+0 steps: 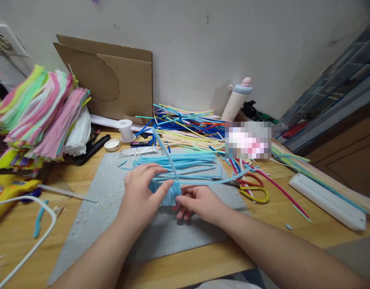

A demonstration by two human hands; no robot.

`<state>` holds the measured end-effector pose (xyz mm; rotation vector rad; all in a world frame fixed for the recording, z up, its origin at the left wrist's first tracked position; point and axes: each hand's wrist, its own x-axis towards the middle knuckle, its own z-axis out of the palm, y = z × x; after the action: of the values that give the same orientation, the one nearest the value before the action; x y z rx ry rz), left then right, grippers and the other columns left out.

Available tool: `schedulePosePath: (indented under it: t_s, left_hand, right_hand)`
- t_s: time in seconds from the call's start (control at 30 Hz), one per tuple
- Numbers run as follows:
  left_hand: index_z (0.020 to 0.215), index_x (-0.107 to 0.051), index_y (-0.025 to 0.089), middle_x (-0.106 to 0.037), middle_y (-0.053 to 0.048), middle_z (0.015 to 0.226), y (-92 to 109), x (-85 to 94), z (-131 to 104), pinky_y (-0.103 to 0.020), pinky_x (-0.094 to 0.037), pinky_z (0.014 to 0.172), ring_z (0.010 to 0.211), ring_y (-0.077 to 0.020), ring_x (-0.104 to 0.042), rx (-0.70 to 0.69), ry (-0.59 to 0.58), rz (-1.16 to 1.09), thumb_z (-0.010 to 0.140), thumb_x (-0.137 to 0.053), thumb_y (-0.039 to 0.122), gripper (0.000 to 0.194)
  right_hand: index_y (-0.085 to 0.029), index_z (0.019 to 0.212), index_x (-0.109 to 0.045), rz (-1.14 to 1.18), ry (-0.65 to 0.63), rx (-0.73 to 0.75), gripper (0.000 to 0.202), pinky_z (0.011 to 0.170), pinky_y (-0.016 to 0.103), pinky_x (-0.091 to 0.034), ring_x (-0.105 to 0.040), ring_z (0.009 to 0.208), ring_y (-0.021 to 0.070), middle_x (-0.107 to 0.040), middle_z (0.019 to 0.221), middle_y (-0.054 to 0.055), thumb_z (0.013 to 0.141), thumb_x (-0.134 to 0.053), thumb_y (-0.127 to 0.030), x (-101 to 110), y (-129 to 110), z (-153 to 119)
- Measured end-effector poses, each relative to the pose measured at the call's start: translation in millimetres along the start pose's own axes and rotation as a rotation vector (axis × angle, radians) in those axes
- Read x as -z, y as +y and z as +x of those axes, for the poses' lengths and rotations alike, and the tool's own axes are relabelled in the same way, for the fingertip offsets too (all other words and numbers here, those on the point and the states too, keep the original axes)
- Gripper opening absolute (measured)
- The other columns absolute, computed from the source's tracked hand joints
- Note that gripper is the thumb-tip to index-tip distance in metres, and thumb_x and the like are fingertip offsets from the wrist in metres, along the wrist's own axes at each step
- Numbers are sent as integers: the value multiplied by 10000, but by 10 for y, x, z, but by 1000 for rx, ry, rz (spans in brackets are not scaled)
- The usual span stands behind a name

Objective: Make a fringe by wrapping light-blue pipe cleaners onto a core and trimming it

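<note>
Between my two hands is a coiled blue pipe-cleaner piece (170,195), held above the grey cutting mat (112,224). My left hand (143,186) grips its left side, with the thumb on the front. At its right end, my right hand (200,202) pinches the coil between thumb and fingers. One loose blue strand (165,150) sticks up from the coil, and another (215,182) trails out to the right. Just behind my hands, many loose blue pipe cleaners (191,160) lie on the mat.
Scissors (254,193) lie right of the mat, near a white bar (328,200). At the left are a yellow glue gun (16,186) and bundled colourful pipe cleaners (37,116). Cardboard (127,76), a spool (125,129) and a bottle (236,98) stand at the back.
</note>
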<state>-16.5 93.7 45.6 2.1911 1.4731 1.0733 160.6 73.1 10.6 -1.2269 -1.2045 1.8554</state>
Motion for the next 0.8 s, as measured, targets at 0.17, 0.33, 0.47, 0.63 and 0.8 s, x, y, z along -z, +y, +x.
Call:
schedulePosePath:
  t_s: [0.17, 0.33, 0.47, 0.63, 0.8]
  left_hand:
    - [813, -701, 204, -716, -45, 890, 17, -89, -47, -368, -428, 838, 897, -237, -614, 180, -250, -144, 742, -620, 433, 253]
    - [728, -690, 190, -703, -12, 737, 18, -71, -18, -282, -445, 676, 720, -189, -617, 315, -334, -317, 751, -597, 405, 235]
    - [731, -690, 175, -698, -11, 723, 5, -64, -10, -257, -426, 625, 687, -174, -600, 379, -386, -388, 747, -600, 445, 285]
    - [735, -704, 176, -693, -6, 692, -18, -90, -18, -249, -423, 597, 655, -170, -597, 371, -416, -369, 743, -598, 452, 295]
    - [735, -733, 203, -721, -5, 747, -19, -100, -20, -265, -453, 666, 724, -195, -634, 345, -406, -337, 716, -634, 412, 232]
  right_hand:
    - [-148, 893, -598, -66, -40, 3, 430, 464, 182, -453, -607, 513, 82, -646, 733, 13, 660, -675, -500, -45, 38, -16]
    - [-134, 832, -570, -49, -72, 69, 479, 419, 186, -448, -614, 500, 105, -626, 685, 21, 716, -570, -599, -28, 31, -4]
    - [-146, 846, -529, -7, -39, 73, 459, 401, 201, -456, -606, 466, 116, -611, 632, -1, 697, -601, -573, 0, 15, 18]
    - [-150, 845, -527, -61, -1, 57, 405, 399, 187, -437, -551, 416, 84, -575, 562, -34, 714, -596, -527, 15, 37, 15]
    - [-161, 842, -533, -153, -13, 33, 373, 359, 159, -364, -515, 408, 62, -543, 592, -42, 767, -520, -527, 4, 95, -14]
